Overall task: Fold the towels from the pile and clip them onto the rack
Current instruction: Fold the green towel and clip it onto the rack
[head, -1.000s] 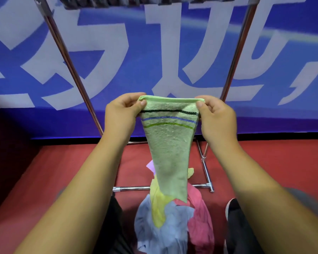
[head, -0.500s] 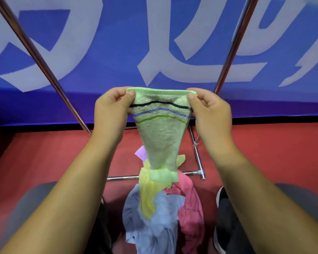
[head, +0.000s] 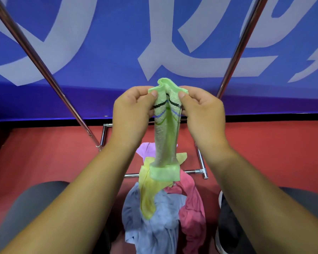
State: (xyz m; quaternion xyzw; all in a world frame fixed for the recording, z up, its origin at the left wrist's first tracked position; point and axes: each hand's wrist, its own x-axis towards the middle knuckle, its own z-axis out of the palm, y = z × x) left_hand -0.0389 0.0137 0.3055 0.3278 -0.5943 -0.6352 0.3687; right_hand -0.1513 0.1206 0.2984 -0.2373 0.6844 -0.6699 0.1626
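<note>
grey knees (head: 35,202): lay low at either side of my view, so i judged the body was crouched or seated over the work, with the pile between the legs and in easy reach.
pile (head: 154,222): sat on the red floor (head: 44,154) just before the rack's foot. grey-blue, yellow, pink and lilac towels lay crumpled together, none folded, so i reckoned most of the task was ahead.
green towel (head: 166,138): hung in the air above the pile, its hemmed bottom end dangling over the yellow one; i could not tell whether they touched. the top edge was bunched into a ridge between the hands, with the striped halves turned towards each other. i read that as a lengthwise fold being closed.
left hand (head: 131,114): thumb and fingers pinched the towel's upper left corner, to hold that edge true.
right hand (head: 204,116): pinched the upper right corner, held close to the left so the corners could meet.
rack (head: 46,74): two slanted steel poles rose behind the hands from a floor frame. the top bar and clips were out of view, so i could not say where the towel would hang.
banner (head: 103,44): blue with big white strokes, farthest back.
</note>
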